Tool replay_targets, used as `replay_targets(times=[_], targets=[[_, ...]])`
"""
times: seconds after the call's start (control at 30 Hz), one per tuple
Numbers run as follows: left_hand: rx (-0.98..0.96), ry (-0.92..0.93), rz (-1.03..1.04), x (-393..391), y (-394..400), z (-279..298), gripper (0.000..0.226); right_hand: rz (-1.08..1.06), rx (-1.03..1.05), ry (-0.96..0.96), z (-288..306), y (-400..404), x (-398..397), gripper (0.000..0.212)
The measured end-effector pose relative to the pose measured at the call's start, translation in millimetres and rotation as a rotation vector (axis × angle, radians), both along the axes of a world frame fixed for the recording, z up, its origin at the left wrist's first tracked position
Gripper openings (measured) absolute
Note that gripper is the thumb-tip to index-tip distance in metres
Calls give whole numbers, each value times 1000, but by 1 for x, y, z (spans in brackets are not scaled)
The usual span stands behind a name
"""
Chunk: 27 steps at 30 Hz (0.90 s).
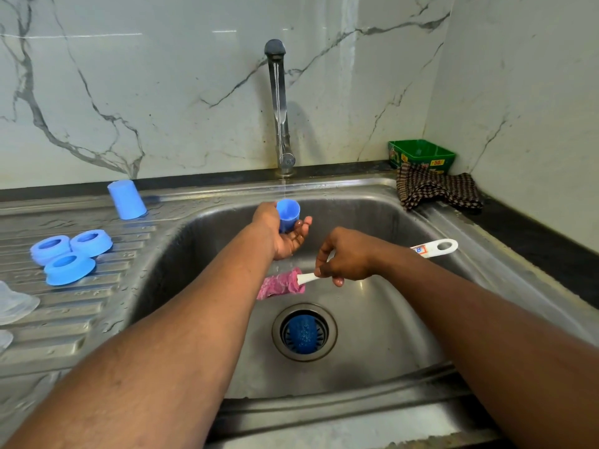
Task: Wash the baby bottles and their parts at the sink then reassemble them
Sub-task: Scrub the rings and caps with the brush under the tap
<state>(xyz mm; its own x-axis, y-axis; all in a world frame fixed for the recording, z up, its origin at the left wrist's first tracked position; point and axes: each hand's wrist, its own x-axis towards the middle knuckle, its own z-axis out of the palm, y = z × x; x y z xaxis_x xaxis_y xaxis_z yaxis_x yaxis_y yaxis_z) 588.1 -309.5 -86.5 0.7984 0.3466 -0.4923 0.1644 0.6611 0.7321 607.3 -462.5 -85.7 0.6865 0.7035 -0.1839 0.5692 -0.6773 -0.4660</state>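
My left hand (285,233) holds a small blue bottle cap (287,215), open end up, under the thin stream from the tap (278,105) above the sink basin (382,222). My right hand (345,256) grips the white handle of a bottle brush (434,248), whose pink head (281,283) points left, low in the basin. Another blue cap (127,199) stands upside down on the drainboard (81,306). Three blue collar rings (69,254) lie in a cluster further left. Clear teats (14,304) show at the left edge.
A blue strainer (304,332) sits in the drain. At the back right corner stand a green soap tub (421,155) and a checked brown cloth (437,189). Marble wall tiles rise behind the sink and on the right.
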Motion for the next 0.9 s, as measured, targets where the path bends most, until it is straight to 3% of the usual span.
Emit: replay_targets(times=[0.27, 0.6, 0.73, 0.9], targets=[[61, -24, -73, 2, -1, 3, 75, 11, -18, -13, 0, 0, 1, 15], [392, 257, -299, -11, 9, 6, 84, 14, -1, 8, -1, -1, 2, 15], [430, 201, -236, -13, 13, 3, 85, 16, -5, 1, 0, -3, 3, 14], [421, 4, -89, 3, -2, 15, 85, 19, -10, 9, 2, -3, 1, 14]])
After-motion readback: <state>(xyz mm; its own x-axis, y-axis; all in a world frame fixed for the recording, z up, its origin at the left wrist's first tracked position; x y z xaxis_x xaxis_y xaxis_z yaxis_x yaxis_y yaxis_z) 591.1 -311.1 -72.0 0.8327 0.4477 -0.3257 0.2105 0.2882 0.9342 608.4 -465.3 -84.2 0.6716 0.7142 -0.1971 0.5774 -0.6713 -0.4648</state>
